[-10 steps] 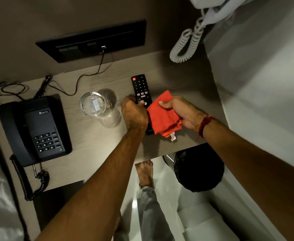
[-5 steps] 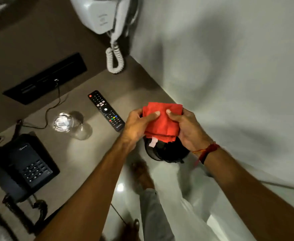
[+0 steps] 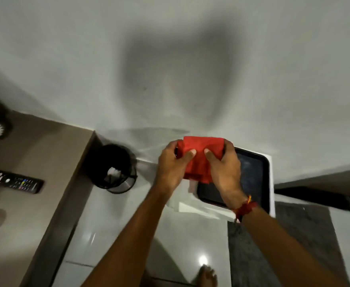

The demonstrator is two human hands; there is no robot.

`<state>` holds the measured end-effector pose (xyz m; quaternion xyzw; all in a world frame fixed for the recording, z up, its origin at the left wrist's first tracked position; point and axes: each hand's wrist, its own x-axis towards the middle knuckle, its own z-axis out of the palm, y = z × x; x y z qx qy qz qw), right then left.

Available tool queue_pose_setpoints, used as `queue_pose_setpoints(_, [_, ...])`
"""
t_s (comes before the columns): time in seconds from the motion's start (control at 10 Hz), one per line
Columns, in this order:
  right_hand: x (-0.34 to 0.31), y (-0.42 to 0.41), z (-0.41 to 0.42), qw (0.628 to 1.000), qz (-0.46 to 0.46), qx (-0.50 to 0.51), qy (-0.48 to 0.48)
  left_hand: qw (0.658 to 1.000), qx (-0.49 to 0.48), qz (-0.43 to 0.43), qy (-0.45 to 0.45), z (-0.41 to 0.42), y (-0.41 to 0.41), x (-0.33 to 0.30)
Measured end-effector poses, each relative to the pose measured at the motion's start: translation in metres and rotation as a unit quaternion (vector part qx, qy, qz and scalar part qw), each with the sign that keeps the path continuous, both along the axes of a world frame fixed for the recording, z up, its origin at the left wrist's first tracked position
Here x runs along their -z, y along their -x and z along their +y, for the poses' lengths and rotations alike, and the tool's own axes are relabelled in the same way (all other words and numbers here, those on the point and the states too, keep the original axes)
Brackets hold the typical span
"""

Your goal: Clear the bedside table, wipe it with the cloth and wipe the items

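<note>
Both hands, left hand (image 3: 173, 162) and right hand (image 3: 224, 164), hold the red cloth (image 3: 199, 156) above a dark tray (image 3: 252, 179); the remote (image 3: 12, 180) lies on the table (image 3: 35, 154), a black bin (image 3: 113, 168) beside it

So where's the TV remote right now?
The remote lies flat on the bedside table at the far left of the head view, left of the black wire bin and away from both hands.

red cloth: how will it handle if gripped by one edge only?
Likely floppy: the cloth is bunched and creased between the left hand and right hand, and its lower edge hangs loose below the thumbs. Probably light, since fingertip pinches hold it up. Held by one edge it would likely unfold and dangle.
</note>
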<state>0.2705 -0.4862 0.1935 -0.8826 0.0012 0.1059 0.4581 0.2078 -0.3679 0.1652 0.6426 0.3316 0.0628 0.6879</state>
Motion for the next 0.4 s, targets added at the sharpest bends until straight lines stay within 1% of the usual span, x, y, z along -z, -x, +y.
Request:
queue_pose_setpoints(0.1, [0.011,-0.010,-0.075,0.998,0.043,0.054,0.014,0.992,0.084,0.065,-0.070,-0.073,-0.027,0.000])
queue_pose_setpoints(0.2, [0.022,-0.017,-0.111,0.993,0.117,0.032,-0.003,0.987,0.116,0.092,-0.059,-0.105,-0.039,0.003])
queue_pose_setpoints(0.3, [0.020,-0.030,-0.138,0.980,0.195,-0.022,-0.034,0.983,0.119,0.131,-0.039,-0.126,-0.049,0.005])
queue_pose_setpoints(0.4, [0.008,-0.035,-0.157,0.981,0.191,-0.027,-0.018,0.971,0.131,0.141,-0.142,-0.138,-0.051,-0.010])
